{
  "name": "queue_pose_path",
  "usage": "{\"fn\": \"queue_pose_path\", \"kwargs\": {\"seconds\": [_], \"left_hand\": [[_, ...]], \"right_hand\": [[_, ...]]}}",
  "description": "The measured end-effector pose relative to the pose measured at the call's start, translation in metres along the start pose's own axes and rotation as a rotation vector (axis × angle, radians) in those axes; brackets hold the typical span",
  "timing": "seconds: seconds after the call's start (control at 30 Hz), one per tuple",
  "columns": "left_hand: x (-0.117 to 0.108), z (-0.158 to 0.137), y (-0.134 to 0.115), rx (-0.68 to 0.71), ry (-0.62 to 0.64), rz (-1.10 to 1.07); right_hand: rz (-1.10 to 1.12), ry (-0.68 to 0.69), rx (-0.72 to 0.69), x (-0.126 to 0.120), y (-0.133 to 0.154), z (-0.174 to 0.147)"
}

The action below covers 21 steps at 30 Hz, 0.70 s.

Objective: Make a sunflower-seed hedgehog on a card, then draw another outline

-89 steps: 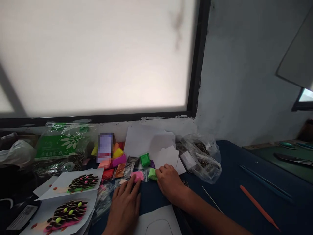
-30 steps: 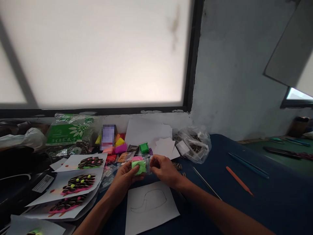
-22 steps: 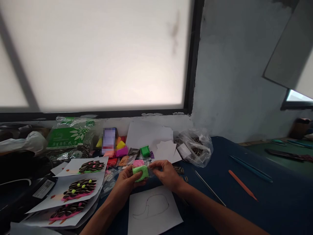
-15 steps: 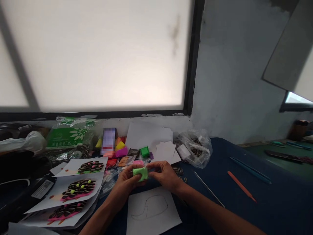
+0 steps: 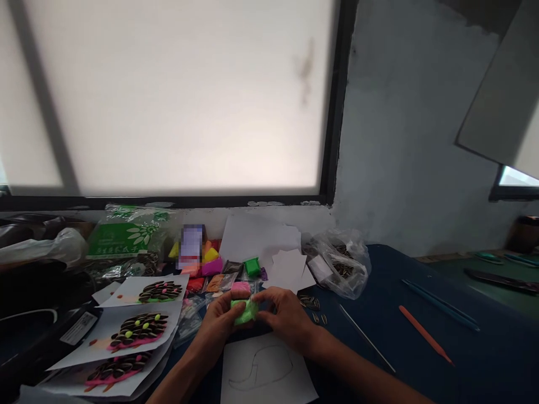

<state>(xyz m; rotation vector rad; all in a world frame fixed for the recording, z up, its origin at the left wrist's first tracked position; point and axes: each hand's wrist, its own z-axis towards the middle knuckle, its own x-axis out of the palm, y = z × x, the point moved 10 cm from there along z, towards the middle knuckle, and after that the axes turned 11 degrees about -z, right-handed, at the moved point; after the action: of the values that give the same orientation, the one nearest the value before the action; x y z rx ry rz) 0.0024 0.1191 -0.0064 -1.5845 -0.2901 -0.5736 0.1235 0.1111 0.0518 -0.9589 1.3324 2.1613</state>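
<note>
Between my hands is a light green packet of modelling clay (image 5: 245, 313), just above the table. My left hand (image 5: 219, 317) grips its left side, with the thumb lying across the front. At the packet's right edge, the thumb and fingers of my right hand (image 5: 278, 308) are pinched together on the wrapper; the exact grip is partly hidden. Below them lies a sheet of white paper (image 5: 269, 387) with a pencil outline of a rounded shape with a pointed end. Several loose sunflower seeds (image 5: 310, 303) lie just beyond my right hand.
Colourful clay packets (image 5: 211, 266) are piled behind my hands. Cards with seed hedgehogs (image 5: 138, 325) are stacked at left. A clear bag of seeds (image 5: 343, 266) stands at the back. A thin metal rod (image 5: 368, 338), an orange tool (image 5: 426, 335) and blue tools (image 5: 440, 304) lie at right.
The view has shifted slightly, so everything sits a little lower and further right. My right fingers have moved in closer against the packet's edge, and the packet is tilted a little differently.
</note>
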Motion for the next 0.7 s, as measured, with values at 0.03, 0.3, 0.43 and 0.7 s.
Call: {"fn": "queue_pose_path", "kwargs": {"seconds": [0.03,0.3,0.43,0.7], "left_hand": [[0.001,-0.001,-0.001,0.002,-0.005,-0.001],[0.020,-0.008,-0.010,0.061,0.031,0.054],[0.016,-0.008,-0.008,0.065,0.002,0.070],[0.010,-0.005,-0.006,0.070,-0.063,0.021]], "right_hand": [[-0.047,-0.002,-0.020,0.000,0.002,0.000],[-0.074,-0.016,-0.101,-0.008,0.009,0.003],[-0.048,-0.019,-0.105,-0.008,0.010,0.002],[-0.148,0.003,-0.100,-0.008,0.015,0.000]]}}
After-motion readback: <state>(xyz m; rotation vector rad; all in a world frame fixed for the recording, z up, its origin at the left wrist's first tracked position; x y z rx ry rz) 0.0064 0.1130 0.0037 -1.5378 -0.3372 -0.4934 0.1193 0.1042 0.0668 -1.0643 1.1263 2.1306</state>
